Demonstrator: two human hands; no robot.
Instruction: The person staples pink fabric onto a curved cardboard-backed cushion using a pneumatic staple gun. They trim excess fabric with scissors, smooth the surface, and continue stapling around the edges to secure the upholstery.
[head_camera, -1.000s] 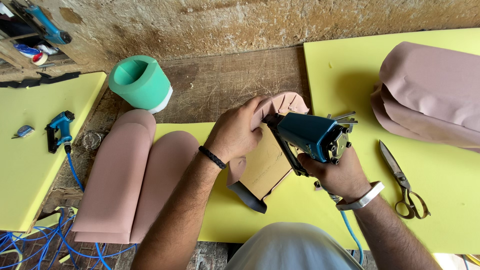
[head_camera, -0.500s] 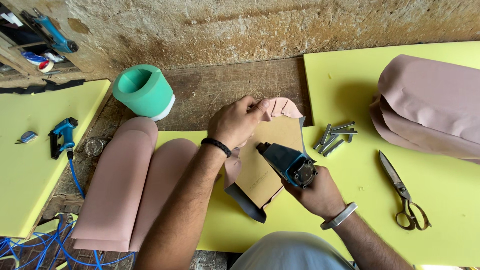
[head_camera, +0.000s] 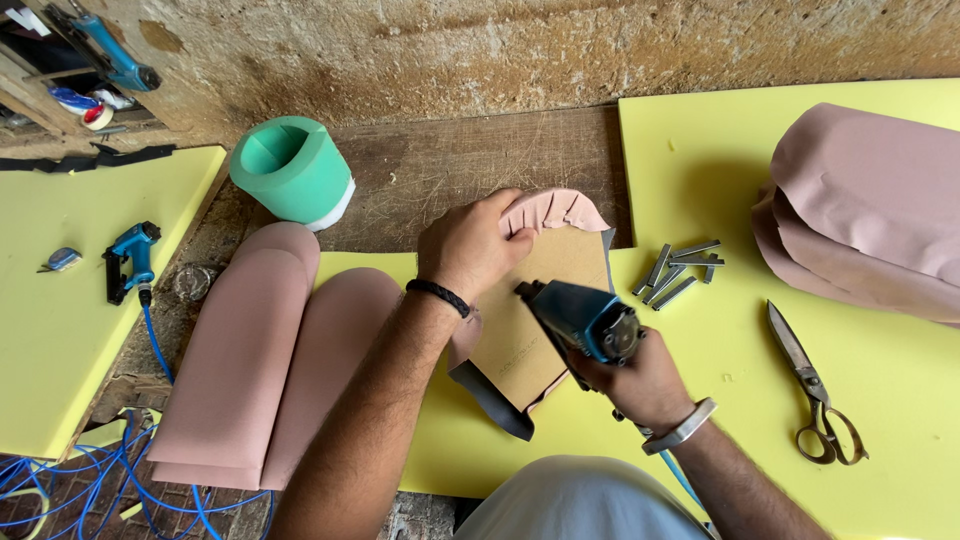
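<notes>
Centrally, near the front edge of the tabletop: one board panel (head_camera: 535, 320), tan underside up, lying on yellow foam sheet (head_camera: 700, 380), with pink covering (head_camera: 555, 208) pleated over its rounded far end. Long axis runs from the near-left corner, where dark trim shows, up to that rounded end. Left hand (head_camera: 470, 245), fingers curled and pressed down, pins the folded covering at the far-left edge. Right hand (head_camera: 640, 385), closed around a blue staple gun (head_camera: 580, 318), sits at the panel's right side; the gun's nose points up-left onto the board, toward the left hand, which is the nearer to the pleats. Hidden: the gun's tip contact, the trigger finger, the panel's upholstered face. Alongside: loose staple strips (head_camera: 680, 268), scissors (head_camera: 815, 385).
</notes>
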